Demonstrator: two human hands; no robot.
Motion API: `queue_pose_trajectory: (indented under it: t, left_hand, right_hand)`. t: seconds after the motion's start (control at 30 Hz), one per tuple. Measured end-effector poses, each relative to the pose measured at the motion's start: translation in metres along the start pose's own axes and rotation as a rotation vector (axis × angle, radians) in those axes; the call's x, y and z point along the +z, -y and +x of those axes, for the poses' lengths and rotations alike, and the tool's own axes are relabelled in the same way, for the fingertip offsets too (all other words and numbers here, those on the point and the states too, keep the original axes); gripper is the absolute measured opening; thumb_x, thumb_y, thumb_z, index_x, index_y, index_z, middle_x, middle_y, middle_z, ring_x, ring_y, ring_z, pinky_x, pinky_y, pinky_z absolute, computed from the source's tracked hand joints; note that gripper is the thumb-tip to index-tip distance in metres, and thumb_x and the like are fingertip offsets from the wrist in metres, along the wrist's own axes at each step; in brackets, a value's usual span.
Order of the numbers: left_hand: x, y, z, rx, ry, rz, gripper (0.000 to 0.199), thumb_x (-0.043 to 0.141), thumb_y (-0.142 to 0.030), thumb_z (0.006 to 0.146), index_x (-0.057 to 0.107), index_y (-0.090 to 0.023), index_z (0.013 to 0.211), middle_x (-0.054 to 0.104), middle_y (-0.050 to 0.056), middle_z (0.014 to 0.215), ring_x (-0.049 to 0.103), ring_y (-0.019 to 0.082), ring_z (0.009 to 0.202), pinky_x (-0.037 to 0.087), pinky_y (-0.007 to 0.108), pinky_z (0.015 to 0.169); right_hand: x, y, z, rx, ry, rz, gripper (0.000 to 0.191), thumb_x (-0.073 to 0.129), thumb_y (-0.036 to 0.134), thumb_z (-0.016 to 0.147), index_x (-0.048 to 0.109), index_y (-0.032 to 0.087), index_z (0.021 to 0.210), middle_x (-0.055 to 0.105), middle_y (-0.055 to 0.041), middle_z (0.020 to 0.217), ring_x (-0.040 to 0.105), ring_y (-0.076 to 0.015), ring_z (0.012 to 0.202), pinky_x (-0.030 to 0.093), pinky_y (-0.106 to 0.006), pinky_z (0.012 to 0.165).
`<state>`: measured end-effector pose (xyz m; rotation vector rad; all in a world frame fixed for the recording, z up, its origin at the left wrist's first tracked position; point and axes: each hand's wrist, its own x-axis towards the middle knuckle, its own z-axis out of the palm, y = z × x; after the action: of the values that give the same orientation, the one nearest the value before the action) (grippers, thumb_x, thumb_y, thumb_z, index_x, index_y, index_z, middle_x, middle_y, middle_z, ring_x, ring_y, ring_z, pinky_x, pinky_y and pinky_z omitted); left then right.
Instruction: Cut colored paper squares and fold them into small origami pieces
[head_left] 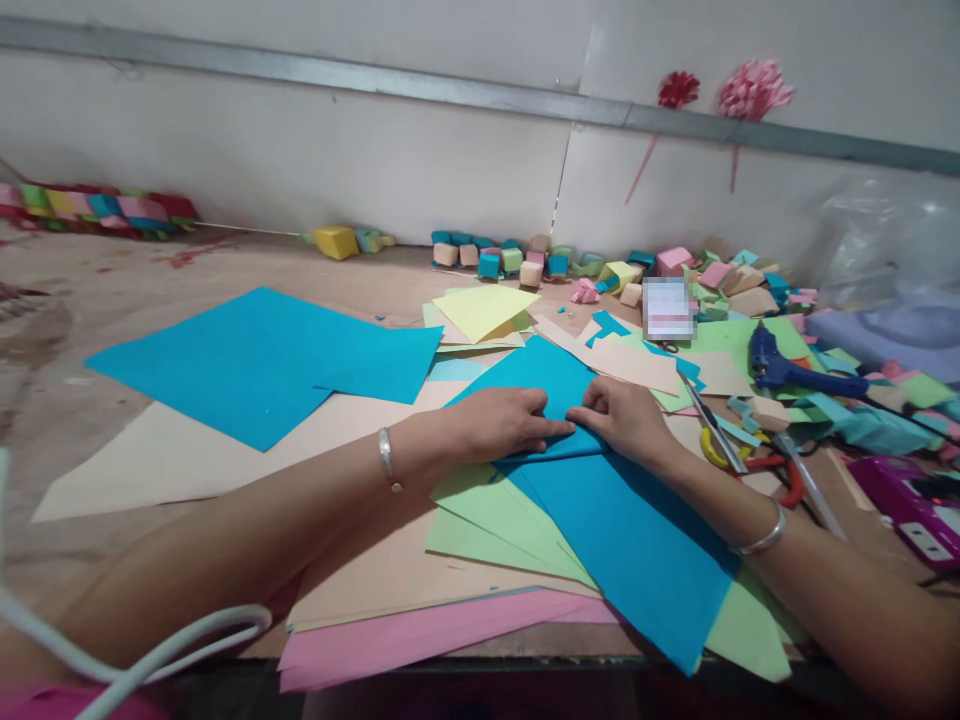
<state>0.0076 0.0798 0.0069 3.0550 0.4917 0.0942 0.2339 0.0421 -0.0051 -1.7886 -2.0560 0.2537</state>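
Observation:
Both hands are at a folded sheet of blue paper (536, 362) in the middle of the table. My left hand (514, 420) holds the fold down, one finger stretched along it and others bent. Close beside it, my right hand (626, 415) pinches the paper's folded edge between thumb and fingers. The fingertips of both hands nearly meet. Another blue sheet (637, 545) runs out from under the fold toward the near edge. Light green sheets (499, 525) lie beneath, over a beige sheet (367, 570) and pink paper (420, 640).
More blue paper (247, 355) lies at left. Yellow paper (487, 310) is behind the hands. At right are a utility knife (712, 425), scissors (791, 480), a blue glue gun (802, 375) and a purple power strip (907, 510). Small paper boxes (491, 262) line the wall. A white cable (172, 630) loops at lower left.

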Motion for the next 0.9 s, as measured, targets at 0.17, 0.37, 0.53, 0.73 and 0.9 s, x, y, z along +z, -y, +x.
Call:
queue_pose_trajectory:
  t: [0.17, 0.37, 0.53, 0.73, 0.9]
  left_hand:
    - [-0.016, 0.001, -0.003, -0.031, 0.137, -0.113, 0.053, 0.063, -0.044, 0.090, 0.051, -0.026, 0.139, 0.057, 0.007, 0.102, 0.052, 0.020, 0.083, 0.032, 0.026, 0.063]
    - [-0.022, 0.001, -0.004, -0.052, 0.189, -0.153, 0.058, 0.064, -0.043, 0.089, 0.048, -0.025, 0.142, 0.057, 0.008, 0.104, 0.052, 0.021, 0.084, 0.034, 0.026, 0.064]
    - [-0.022, 0.000, -0.003, -0.072, 0.171, -0.193, 0.056, 0.065, -0.042, 0.088, 0.050, -0.026, 0.140, 0.057, 0.007, 0.101, 0.051, 0.021, 0.082, 0.034, 0.027, 0.064]
    - [-0.019, 0.001, -0.003, -0.065, 0.142, -0.191, 0.054, 0.063, -0.043, 0.089, 0.052, -0.027, 0.139, 0.058, 0.008, 0.103, 0.053, 0.021, 0.087, 0.034, 0.027, 0.066]
    - [-0.018, 0.001, -0.003, -0.071, 0.177, -0.135, 0.058, 0.061, -0.043, 0.091, 0.048, -0.022, 0.143, 0.058, 0.010, 0.104, 0.053, 0.021, 0.087, 0.033, 0.026, 0.065]
  right_hand:
    - [0.001, -0.001, 0.000, -0.008, 0.004, 0.065, 0.023, 0.070, 0.041, 0.076, 0.059, 0.021, 0.071, 0.062, 0.0016, 0.063, 0.058, -0.0164, 0.062, 0.034, -0.025, 0.057]
    - [0.001, -0.004, 0.001, -0.016, 0.001, 0.071, 0.022, 0.069, 0.041, 0.077, 0.062, 0.020, 0.076, 0.062, 0.0013, 0.063, 0.057, -0.0165, 0.061, 0.034, -0.026, 0.057]
    - [-0.017, 0.009, -0.018, -0.320, -0.134, -0.036, 0.029, 0.048, 0.036, 0.094, 0.069, 0.019, 0.106, 0.069, -0.0051, 0.073, 0.060, -0.0186, 0.068, 0.036, -0.028, 0.062]
    - [-0.013, 0.041, -0.061, -0.693, 0.063, -0.384, 0.030, 0.050, 0.035, 0.097, 0.073, 0.017, 0.105, 0.066, -0.0074, 0.061, 0.057, -0.0194, 0.056, 0.026, -0.031, 0.052]
    - [-0.007, 0.051, -0.072, -0.622, 0.164, -0.594, 0.040, 0.051, 0.035, 0.097, 0.067, 0.010, 0.124, 0.067, -0.0098, 0.061, 0.061, -0.0234, 0.052, 0.022, -0.032, 0.045]
